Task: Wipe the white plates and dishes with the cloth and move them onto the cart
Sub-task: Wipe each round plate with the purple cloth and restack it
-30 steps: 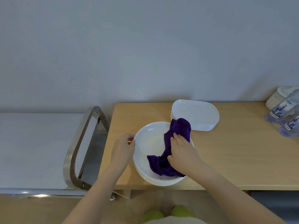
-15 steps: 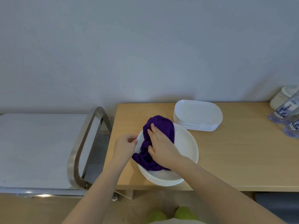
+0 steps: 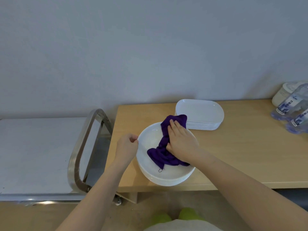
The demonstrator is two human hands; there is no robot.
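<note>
Wall surface (image 3: 150, 47), plain and pale, fills the upper half of your view. Below it, the stainless steel cart (image 3: 33, 155) stands at your left, its flat top bare and its tubular handle (image 3: 86, 147) rising at the end nearest the wooden table (image 3: 241, 155). The table stands just beside the cart and carries all the dishware.

Your stack of round white plates (image 3: 166, 177) sits at the near edge of the table, just overhanging it. Behind it and to the right, touching or nearly touching, sits a stack of white rectangular dishes (image 3: 200, 112). None of the dishware is on the cart.

Your right hand (image 3: 181, 142) lies flat, palm down, fingers together, pressing the purple cloth (image 3: 165, 155) onto the top round plate. The cloth runs in a crumpled band from the far rim of the plate toward the near side, with a loose thread trailing from its near end.

Your left hand (image 3: 127, 145) pinches the left rim of the top round plate between thumb and fingers.

Clear water bottles (image 3: 293, 110) with blue labels lie at the far right edge of the table, next to a white lidded container (image 3: 283, 94).
</note>
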